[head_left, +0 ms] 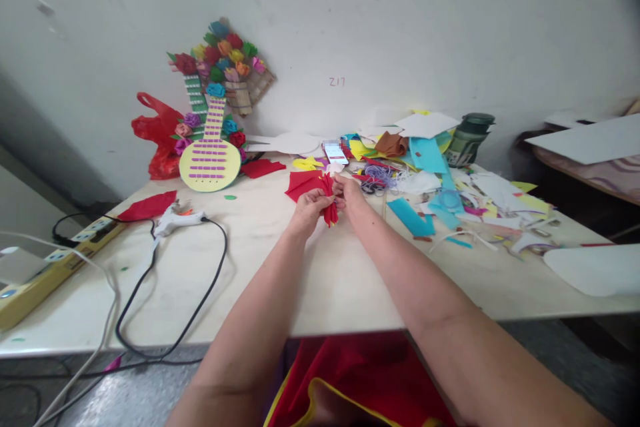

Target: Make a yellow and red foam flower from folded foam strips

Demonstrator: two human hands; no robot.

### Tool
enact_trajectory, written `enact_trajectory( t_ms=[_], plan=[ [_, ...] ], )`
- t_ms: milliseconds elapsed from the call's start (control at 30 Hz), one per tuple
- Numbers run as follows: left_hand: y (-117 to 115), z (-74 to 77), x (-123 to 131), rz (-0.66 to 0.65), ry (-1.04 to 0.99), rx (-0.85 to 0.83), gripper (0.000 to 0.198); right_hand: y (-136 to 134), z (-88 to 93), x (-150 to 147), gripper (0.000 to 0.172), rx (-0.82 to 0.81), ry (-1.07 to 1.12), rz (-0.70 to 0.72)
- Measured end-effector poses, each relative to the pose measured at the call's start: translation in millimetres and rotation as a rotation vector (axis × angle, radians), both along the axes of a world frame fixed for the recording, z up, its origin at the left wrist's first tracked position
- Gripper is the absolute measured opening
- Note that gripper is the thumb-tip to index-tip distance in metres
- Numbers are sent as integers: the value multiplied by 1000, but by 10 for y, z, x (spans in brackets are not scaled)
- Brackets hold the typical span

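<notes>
A piece of red crepe paper (306, 181) is bunched into folds at the middle of the table, spreading out toward the left. My left hand (312, 208) pinches its gathered part from the left side. From the right, my right hand (347, 191) closes its fingers on the same gathers, and the two sets of fingertips nearly meet. Some small yellow bits show among the folds. The fingers hide part of the gathered end. Just behind the hands lies a lit phone (335, 153).
At left a white glue gun (180, 219) rests with its black cord looping over the table, near a yellow power strip (65, 267). A paper-flower lute (210, 163) leans at the back. Colourful scraps (425, 153) and a green bottle (469, 140) stand right.
</notes>
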State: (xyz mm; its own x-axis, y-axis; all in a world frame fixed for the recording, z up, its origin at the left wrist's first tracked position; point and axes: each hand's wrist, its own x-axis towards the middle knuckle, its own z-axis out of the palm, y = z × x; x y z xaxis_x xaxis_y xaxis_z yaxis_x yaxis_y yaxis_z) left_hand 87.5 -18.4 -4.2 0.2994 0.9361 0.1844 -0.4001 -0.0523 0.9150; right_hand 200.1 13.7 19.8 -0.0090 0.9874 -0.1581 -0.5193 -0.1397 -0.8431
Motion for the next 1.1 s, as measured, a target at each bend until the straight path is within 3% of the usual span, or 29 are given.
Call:
enact_trajectory(
  t_ms=[200,333,633,800,933,1100],
  plan=[
    [-17,32,8,25,3,-24,21,-1,0,-10,38,-80,40,-54],
    [-1,65,-37,-29,-57,-99,17,-11,31,-33,37,-103,85,-10],
    [52,84,-132,-75,-126,-180,13,16,-14,-24,22,63,133,-21],
    [52,109,-177,-93,-139,-226,11,28,-40,-19,20,65,123,-39],
    [67,98,-220,-105,-130,-175,12,78,-83,-4,22,54,100,-51],
    [58,85,-240,-107,-74,-79,19,147,-153,17,12,93,106,-66]
  ],
)
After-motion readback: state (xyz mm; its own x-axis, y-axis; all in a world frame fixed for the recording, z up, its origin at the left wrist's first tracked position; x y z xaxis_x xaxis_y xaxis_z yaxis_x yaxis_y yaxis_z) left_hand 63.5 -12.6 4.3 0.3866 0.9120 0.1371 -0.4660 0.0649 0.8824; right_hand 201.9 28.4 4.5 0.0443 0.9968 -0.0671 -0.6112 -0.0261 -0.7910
